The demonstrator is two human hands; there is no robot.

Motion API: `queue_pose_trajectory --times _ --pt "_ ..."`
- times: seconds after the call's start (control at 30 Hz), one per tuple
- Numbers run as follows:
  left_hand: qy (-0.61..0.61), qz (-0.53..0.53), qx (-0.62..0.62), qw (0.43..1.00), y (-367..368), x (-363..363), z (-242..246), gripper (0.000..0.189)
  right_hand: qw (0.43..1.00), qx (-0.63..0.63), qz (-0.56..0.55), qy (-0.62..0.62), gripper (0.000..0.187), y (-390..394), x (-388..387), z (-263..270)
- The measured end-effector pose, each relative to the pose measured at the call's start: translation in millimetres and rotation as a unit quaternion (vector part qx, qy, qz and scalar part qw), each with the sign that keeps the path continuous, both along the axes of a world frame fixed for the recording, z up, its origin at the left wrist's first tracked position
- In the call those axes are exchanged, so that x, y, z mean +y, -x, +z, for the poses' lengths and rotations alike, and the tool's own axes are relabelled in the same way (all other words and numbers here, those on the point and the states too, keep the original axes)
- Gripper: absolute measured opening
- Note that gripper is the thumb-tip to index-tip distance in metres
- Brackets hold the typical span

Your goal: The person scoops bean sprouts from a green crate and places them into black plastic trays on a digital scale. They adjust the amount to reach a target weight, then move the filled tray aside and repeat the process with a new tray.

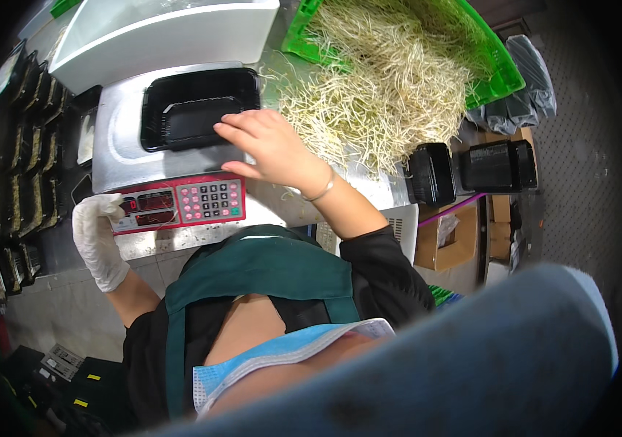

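Note:
A black plastic tray (202, 112) with nothing in it sits on the metal platform of a red electronic scale (210, 202). My bare right hand (267, 145) reaches over the tray's near right corner, fingers spread and holding nothing; whether it touches the rim is unclear. In a white glove, my left hand (98, 235) is at the left end of the scale's display, its fingers curled. What may be inside those fingers is hidden. Right of the scale, a pile of bean sprouts (376, 104) spills from a green plastic crate (491, 87) onto the metal table (382, 188).
Behind the scale stands a white plastic bin (163, 49). Filled black trays (21, 147) are stacked at the left. Nested black trays (434, 172) and another black stack (499, 164) are at the right, above a cardboard box (447, 240).

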State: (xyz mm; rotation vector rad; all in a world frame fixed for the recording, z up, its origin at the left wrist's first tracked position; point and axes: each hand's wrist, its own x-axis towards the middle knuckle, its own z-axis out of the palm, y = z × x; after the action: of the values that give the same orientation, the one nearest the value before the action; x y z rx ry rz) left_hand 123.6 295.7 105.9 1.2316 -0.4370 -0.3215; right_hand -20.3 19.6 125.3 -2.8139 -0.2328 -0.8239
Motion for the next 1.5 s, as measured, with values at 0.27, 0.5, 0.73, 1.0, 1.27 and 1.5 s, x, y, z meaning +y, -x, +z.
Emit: queue_pose_trajectory --times 0.27,0.5,0.73,1.0,1.27,1.5 --pt "-0.259 -0.411 -0.045 0.873 109.5 -115.0 -25.6 0.021 0.921 0.155 -0.354 0.043 0.048 172.4 -246.8 -48.1" --pt "-0.407 -0.157 -0.645 0.628 136.5 -283.4 -104.2 0.066 0.683 0.563 -0.345 0.312 0.098 207.4 -330.0 -53.9" --pt "-0.443 -0.200 -0.599 0.636 134.6 -353.8 -109.0 0.053 0.846 0.412 -0.256 0.220 0.078 227.8 -400.1 -88.3" --pt "-0.404 -0.163 -0.570 0.696 161.7 -296.8 -96.5 0.039 0.940 0.152 -0.290 -0.098 0.038 175.4 -378.4 -14.0" --pt "-0.351 -0.231 -0.551 0.721 168.2 -242.7 -99.4 0.043 0.944 0.309 -0.112 0.004 0.026 56.3 -171.0 -70.0" --pt "-0.381 -0.173 -0.569 0.708 149.9 -252.5 -88.6 0.071 0.938 0.268 -0.143 -0.167 0.095 67.6 -236.8 -74.6"
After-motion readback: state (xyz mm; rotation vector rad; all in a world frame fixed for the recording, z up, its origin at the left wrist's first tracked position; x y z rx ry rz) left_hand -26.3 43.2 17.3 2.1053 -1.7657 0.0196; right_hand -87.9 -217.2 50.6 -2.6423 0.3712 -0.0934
